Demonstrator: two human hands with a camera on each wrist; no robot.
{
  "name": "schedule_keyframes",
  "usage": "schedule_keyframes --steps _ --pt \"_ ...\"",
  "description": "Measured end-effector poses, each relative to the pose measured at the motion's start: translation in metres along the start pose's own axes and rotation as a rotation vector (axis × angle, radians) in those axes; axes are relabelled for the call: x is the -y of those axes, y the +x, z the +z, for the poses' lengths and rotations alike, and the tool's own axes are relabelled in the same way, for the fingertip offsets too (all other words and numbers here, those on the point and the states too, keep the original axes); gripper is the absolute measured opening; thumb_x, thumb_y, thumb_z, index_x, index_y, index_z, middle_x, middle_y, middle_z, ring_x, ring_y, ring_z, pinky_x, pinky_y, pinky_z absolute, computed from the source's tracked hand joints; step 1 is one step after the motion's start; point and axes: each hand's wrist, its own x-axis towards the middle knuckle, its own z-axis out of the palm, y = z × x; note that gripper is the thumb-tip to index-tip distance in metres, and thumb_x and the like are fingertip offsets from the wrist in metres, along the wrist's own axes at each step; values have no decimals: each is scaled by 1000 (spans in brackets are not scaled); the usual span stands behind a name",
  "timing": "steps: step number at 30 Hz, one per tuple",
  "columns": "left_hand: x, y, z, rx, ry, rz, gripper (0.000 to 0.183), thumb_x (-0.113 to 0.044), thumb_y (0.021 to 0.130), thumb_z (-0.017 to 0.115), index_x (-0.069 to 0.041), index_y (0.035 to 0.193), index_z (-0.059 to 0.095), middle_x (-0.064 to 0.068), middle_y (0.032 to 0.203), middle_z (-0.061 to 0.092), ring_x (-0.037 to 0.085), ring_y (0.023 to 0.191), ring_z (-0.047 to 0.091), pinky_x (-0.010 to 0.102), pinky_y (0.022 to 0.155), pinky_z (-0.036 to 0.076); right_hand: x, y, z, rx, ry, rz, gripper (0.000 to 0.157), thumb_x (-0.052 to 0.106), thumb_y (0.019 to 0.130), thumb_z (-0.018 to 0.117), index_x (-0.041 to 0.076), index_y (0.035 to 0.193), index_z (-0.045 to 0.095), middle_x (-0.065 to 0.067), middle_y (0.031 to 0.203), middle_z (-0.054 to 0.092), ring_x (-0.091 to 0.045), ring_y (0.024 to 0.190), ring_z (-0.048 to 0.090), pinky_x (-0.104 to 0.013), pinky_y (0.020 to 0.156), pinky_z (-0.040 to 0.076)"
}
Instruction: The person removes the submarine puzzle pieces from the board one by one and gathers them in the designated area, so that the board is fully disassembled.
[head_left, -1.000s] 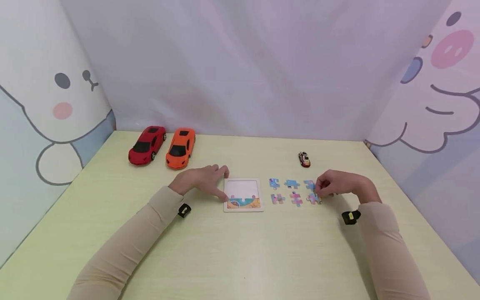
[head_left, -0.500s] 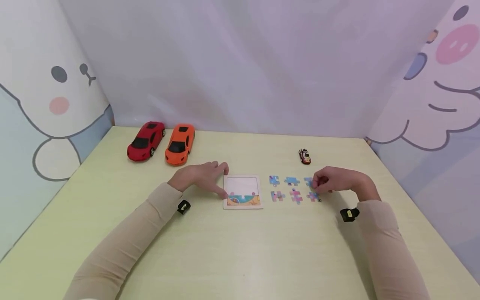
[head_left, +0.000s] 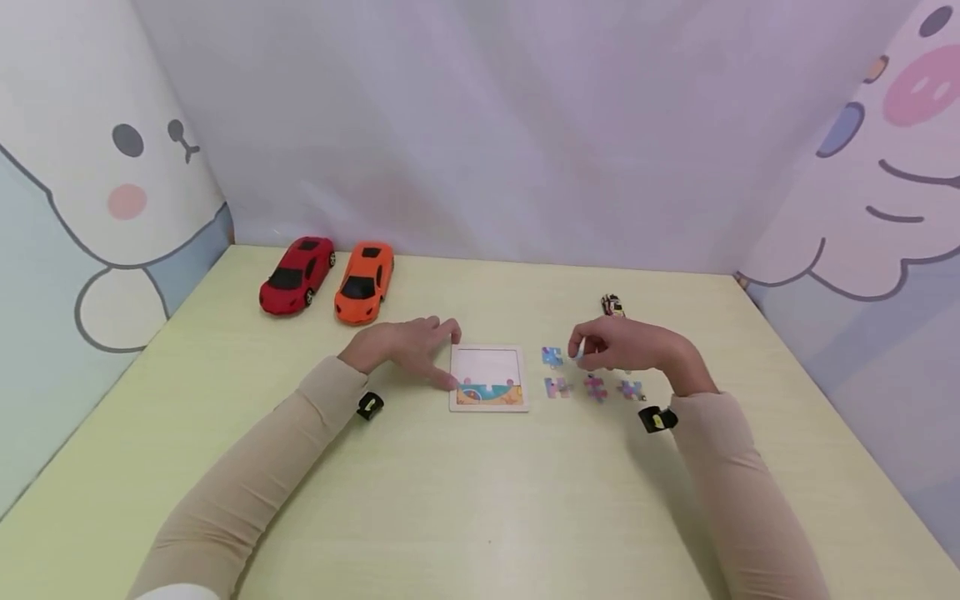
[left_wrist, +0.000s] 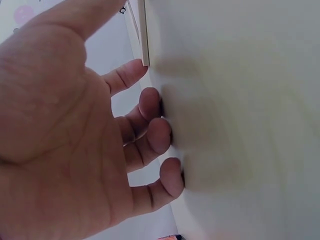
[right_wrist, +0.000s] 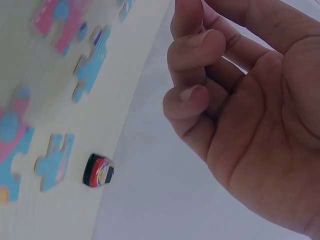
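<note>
My left hand, fingers spread, rests at the left side of a white puzzle frame. Its thumb touches the lower left edge; the index fingertip sits at the upper corner, also seen on the frame's edge in the left wrist view. The bottom of the frame is filled with a beach picture. My right hand hangs curled over the upper row of jigsaw pieces, with a pale sliver showing between thumb and index finger; I cannot tell whether it is pinched. Below lie pink pieces; a blue piece lies left.
A red toy car and an orange toy car stand at the back left. Behind my right hand is a small toy car, partly overlapped by it. Fabric walls with cartoon animals border the table.
My right hand has moved left, from the rightmost column of pieces to above the middle of the upper row. The left hand stays at the frame. The head view has shifted slightly.
</note>
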Motion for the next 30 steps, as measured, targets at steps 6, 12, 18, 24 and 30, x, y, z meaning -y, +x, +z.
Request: schedule_keyframes --steps 6,12,18,24,30 --pt "2 1 1 5 -2 4 74 -61 82 73 -22 133 37 8 114 48 25 107 49 40 88 43 25 25 12 12 -54 -51 20 11 95 60 8 114 63 -5 89 66 -18 74 58 -35 72 48" --pt "2 2 1 1 4 1 74 -61 82 74 -22 133 38 8 115 48 25 108 49 41 90 43 46 50 27 50 -81 -80 23 13 94 64 10 117 62 0 88 64 -14 74 58 -32 74 48" --pt "-1 3 1 -3 11 1 73 -62 82 73 -22 133 38 7 114 48 24 106 50 40 89 44 63 67 43 94 -87 -102 27 13 94 66 10 120 60 0 88 64 -13 76 58 -31 75 49" --pt "-1 3 1 -1 5 1 74 -61 82 73 -22 134 38 8 115 48 25 106 50 41 89 44 73 76 58 152 -78 -135 31 13 92 68 10 122 58 2 80 63 -11 70 58 -29 72 48" --pt "1 3 0 2 15 -6 74 -61 83 73 -21 134 37 8 117 48 25 109 50 41 91 44 77 82 68 163 -32 -169 31 13 93 69 10 120 54 2 66 55 -10 54 49 -26 66 44"
